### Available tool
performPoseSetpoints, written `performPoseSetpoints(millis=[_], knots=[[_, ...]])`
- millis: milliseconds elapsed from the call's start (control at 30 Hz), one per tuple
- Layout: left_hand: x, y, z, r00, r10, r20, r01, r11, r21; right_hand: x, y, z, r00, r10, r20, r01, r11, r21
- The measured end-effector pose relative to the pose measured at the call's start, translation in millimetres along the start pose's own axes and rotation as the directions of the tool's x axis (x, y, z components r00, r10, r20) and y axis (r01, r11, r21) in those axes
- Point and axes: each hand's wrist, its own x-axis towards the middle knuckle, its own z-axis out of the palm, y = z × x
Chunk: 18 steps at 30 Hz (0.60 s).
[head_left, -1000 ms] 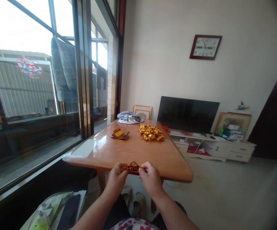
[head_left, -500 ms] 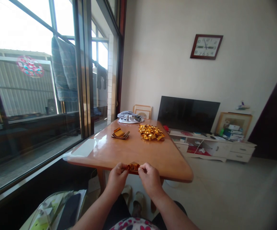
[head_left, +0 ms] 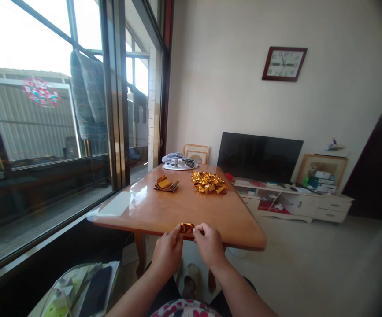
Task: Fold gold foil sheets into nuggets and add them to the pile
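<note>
The person sat at the near edge of the table (head_left: pixel 138 211), both forearms reaching forward. The left hand (head_left: pixel 167 251) and right hand (head_left: pixel 209 245) were close together, each curled narrowly, and they pinched the folded gold foil piece (head_left: pixel 187 227) between them from either side. The piece was small, creased and shiny, with an orange-gold tone, and it sat just above the table's rounded near edge. From where I stood, I could not tell whether it touched the wood.

Farther along the glossy wooden top lay a loose heap of folded gold foil nuggets (head_left: pixel 208 182), well apart from the hands. To its left was a small stack of foil sheets (head_left: pixel 166 184), with a gold-coloured strip lying on top. Beyond both, at the far end, was a bunched grey and white cloth (head_left: pixel 179 162), and a pale picture frame (head_left: pixel 196 154) stood behind it.

A dark flat-screen television (head_left: pixel 260 157) stood past the table on a white cabinet (head_left: pixel 296 204), below a square wall clock (head_left: pixel 284 64). A tall window ran along the left side, with a quilted blue-grey garment (head_left: pixel 87 97) hanging beyond the glass. Below the person's right side of the window, a clear plastic bag (head_left: pixel 68 293) lay near a black phone (head_left: pixel 95 291).
</note>
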Motion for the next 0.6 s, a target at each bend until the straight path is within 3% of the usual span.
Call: performPoseSetpoints(millis=[100, 233, 433, 600], knots=[[2, 0, 0.8, 1.000, 0.000, -0.026, -0.004, 0.989, -0.151, 4, 6, -4, 0.999, 0.048, -0.007, -0.048, 0.997, 0.065], [4, 11, -7.2, 0.998, -0.048, 0.047, 0.063, 0.914, -0.401, 8, 12, -10, 0.993, 0.119, -0.003, -0.118, 0.984, 0.134], [-5, 35, -18.1, 0.998, -0.042, 0.041, 0.056, 0.890, -0.453, 4, 3, -11, 0.977, 0.202, 0.065, -0.211, 0.948, 0.239], [-7, 38, -15.3, 0.999, -0.035, 0.011, 0.036, 0.849, -0.527, -6, -16, -8, 0.954, 0.242, 0.177, -0.284, 0.918, 0.276]])
